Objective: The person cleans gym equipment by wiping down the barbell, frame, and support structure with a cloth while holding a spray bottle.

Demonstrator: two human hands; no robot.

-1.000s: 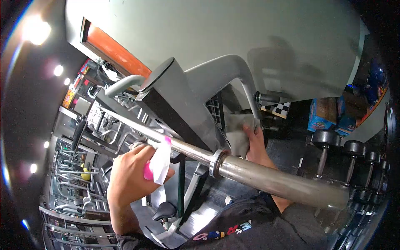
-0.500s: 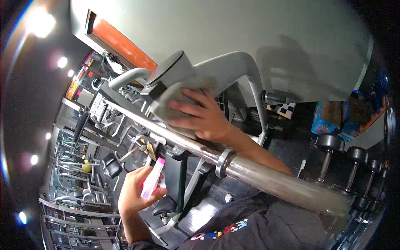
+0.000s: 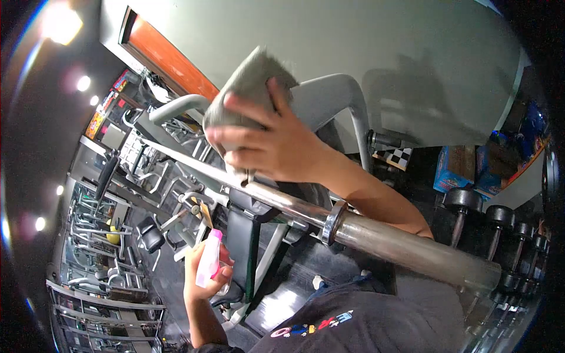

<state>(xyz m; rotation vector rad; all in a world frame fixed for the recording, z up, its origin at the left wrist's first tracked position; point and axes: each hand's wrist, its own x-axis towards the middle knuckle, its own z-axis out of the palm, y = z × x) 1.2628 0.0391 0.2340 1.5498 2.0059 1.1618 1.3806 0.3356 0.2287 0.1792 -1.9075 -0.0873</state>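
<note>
Grey cloth [image 3: 252, 85] under, pink spray bottle [image 3: 209, 259] in, separate hands [image 3: 282, 147] [image 3: 196, 283]

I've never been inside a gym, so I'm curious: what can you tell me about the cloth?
The cloth is plain grey-green and looks soft, with no pattern that I can see; its upper edge is blurred. The right hand lies over it with fingers spread, hiding part of it. It sits above the metal bar and appears pressed against the grey frame, bent around its upper part. Whether its lower edge touches the bar is unclear.
</note>
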